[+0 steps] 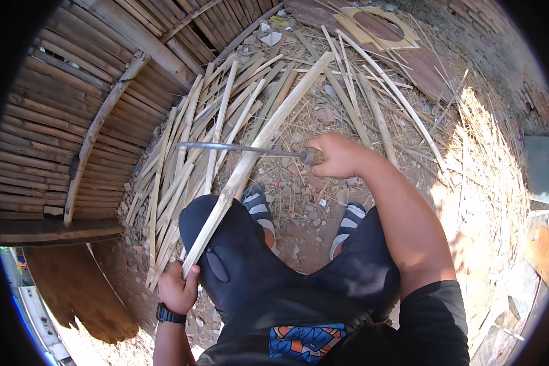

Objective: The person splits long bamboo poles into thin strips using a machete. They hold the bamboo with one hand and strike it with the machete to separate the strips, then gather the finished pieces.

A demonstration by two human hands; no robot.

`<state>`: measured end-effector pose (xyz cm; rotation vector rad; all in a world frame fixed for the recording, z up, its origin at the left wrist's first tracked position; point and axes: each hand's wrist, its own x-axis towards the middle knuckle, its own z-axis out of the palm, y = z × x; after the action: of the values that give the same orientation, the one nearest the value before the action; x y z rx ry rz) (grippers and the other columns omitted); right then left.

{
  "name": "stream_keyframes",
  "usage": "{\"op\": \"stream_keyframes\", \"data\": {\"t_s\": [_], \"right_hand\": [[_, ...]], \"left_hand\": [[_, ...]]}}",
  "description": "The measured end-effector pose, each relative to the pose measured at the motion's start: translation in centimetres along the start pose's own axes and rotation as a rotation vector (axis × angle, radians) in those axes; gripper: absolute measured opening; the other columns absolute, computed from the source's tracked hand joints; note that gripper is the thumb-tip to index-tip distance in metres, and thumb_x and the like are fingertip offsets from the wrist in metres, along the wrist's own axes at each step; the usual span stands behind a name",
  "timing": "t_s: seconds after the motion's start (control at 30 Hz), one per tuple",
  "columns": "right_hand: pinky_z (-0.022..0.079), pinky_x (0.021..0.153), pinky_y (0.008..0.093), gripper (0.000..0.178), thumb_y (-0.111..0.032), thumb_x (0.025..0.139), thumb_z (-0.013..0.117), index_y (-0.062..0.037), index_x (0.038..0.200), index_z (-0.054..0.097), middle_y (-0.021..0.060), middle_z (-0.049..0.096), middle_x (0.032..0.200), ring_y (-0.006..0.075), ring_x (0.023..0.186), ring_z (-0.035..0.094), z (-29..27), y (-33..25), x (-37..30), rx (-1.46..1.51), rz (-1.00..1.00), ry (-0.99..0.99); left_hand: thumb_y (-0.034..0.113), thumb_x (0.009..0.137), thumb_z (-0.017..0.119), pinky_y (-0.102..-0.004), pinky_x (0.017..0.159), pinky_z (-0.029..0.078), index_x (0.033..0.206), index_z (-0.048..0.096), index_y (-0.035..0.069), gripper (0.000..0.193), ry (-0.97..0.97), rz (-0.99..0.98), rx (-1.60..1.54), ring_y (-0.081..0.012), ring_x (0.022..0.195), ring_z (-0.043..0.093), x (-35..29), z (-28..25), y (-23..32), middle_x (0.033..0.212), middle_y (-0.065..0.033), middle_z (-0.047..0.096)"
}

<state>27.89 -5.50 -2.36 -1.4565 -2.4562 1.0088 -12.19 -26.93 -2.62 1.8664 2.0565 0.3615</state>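
My left hand [178, 287] is closed around the near end of a long pale bamboo strip [253, 160]. The strip slants up and away to the right, passing over my left knee. My right hand [334, 157] grips the wooden handle of a long-bladed knife [238, 148]. Its thin metal blade points left and crosses the strip about midway; whether the edge is cutting in or only resting there I cannot tell.
Many split bamboo strips [177, 183] lie heaped to the left and ahead on stony ground. Bamboo slat wall [49, 134] stands at left. Brown boards [430, 70] and a pale panel with a round hole [348, 25] lie at the far right. Straw [488, 165] covers the right side.
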Motion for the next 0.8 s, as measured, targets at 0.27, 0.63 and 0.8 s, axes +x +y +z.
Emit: {"op": "stream_keyframes", "data": {"t_s": [0.27, 0.63, 0.8], "right_hand": [[0.051, 0.079, 0.0433, 0.04, -0.022, 0.074, 0.071, -0.0017, 0.107, 0.065, 0.0231, 0.067, 0.087, 0.0371, 0.089, 0.067, 0.4, 0.8, -0.2, -0.001, 0.015, 0.104], [0.051, 0.083, 0.0435, 0.044, -0.025, 0.074, 0.071, 0.0002, 0.109, 0.064, 0.0246, 0.068, 0.097, 0.0392, 0.093, 0.065, 1.4, 4.5, 1.3, -0.003, 0.111, 0.086], [0.051, 0.064, 0.038, 0.047, -0.026, 0.079, 0.073, 0.0032, 0.114, 0.061, 0.0172, 0.067, 0.082, 0.0283, 0.071, 0.066, 1.2, 5.8, 0.1, 0.246, -0.003, -0.021]], "left_hand": [[0.045, 0.089, 0.068, -0.0445, 0.048, 0.039, 0.066, 0.046, 0.001, 0.054, -0.02, -0.026, 0.11, -0.0414, 0.051, 0.052, 0.5, -2.6, 0.5, 0.054, -0.021, 0.049], [0.047, 0.087, 0.069, -0.0451, 0.049, 0.042, 0.067, 0.05, 0.002, 0.053, -0.037, 0.068, 0.242, -0.0433, 0.054, 0.055, 3.7, -3.9, 1.8, 0.055, -0.0206, 0.052], [0.047, 0.088, 0.068, -0.0454, 0.05, 0.042, 0.067, 0.05, 0.001, 0.054, -0.053, 0.079, 0.121, -0.0432, 0.056, 0.055, 4.1, -2.3, 0.7, 0.056, -0.0213, 0.051]]}}
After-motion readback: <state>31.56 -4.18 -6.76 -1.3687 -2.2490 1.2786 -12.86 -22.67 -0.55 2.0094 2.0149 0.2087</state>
